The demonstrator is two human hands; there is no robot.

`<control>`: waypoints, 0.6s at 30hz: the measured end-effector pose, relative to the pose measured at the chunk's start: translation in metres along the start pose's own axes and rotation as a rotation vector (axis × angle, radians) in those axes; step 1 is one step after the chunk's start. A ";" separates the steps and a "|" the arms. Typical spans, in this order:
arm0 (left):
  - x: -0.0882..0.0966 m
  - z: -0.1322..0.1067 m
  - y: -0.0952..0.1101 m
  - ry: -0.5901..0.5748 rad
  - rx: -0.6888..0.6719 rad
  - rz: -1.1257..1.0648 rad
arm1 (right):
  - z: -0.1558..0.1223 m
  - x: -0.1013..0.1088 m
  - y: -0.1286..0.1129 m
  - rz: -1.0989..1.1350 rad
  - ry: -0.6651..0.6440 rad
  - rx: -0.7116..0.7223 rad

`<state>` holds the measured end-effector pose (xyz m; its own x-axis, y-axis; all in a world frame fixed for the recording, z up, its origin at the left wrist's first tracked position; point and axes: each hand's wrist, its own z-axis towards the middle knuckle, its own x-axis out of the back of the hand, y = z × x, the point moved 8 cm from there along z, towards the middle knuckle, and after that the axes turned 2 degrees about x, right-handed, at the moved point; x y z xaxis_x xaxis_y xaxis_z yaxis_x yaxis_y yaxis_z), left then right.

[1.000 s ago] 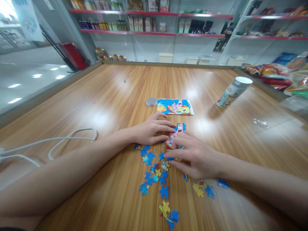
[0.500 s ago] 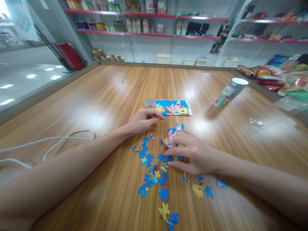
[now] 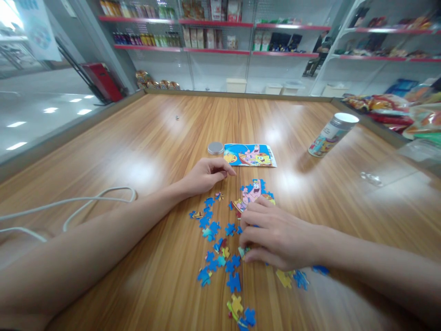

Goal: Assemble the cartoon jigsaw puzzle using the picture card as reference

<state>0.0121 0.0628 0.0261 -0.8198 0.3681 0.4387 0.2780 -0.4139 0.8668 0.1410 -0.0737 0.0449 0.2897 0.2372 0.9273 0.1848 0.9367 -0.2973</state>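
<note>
Looking down from head height at a glossy wooden desk (image 3: 155, 138) in a shop, with red-edged shelves (image 3: 213, 48) of goods across the top of the frame. At the far left, a looped white cable (image 3: 99, 196) lies on the wood.

The person's left arm crosses from the lower left corner to the left hand (image 3: 206, 176), just left of centre. It rests on the desk with fingers curled in to meet the thumb, a narrow closed shape; no piece shows in it. Just above it sits a round silver metal lid (image 3: 215, 147), right beside a printed cartoon picture card (image 3: 250, 156) lying flat.

Below the left hand, small blue and yellow loose jigsaw pieces (image 3: 213, 230) scatter down the centre to the bottom edge. Right of centre is a joined patch of jigsaw (image 3: 253, 193), pink, blue and yellow, its long axis slanting from lower left to upper right.

The right hand (image 3: 275, 236) lies palm down directly below this patch. Its fingers are bent, with tips reaching the patch's lower edge and the loose pieces beside it; whether they pinch a piece cannot be told. This hand is the nearer to the patch; the left hand sits up and to the left, apart from it.

In the upper right, a cylindrical tin (image 3: 331, 134) with a white cap stands well apart, and colourful snack bags (image 3: 379, 102) line the right edge.
</note>
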 end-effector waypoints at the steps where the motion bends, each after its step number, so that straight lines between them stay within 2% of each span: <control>1: -0.001 0.000 0.001 -0.005 -0.009 0.010 | 0.000 0.000 0.001 0.012 -0.005 -0.010; 7: -0.001 -0.001 0.004 -0.030 -0.058 0.041 | 0.000 0.002 0.001 0.025 0.044 0.031; 11: -0.006 -0.001 0.003 -0.094 -0.105 0.064 | -0.003 0.011 0.010 0.048 0.146 0.015; 14: -0.009 0.001 0.002 -0.145 -0.120 0.101 | -0.005 0.011 0.015 0.021 0.141 0.010; 16: -0.008 0.003 0.003 -0.197 -0.085 0.158 | -0.006 0.009 0.015 -0.006 0.128 0.026; 18: -0.005 0.003 0.006 -0.280 0.006 0.267 | -0.007 0.007 0.014 -0.017 0.129 0.036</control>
<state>0.0192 0.0609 0.0295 -0.5497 0.4615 0.6964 0.4670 -0.5214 0.7142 0.1520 -0.0603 0.0456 0.4055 0.1881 0.8945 0.1574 0.9496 -0.2711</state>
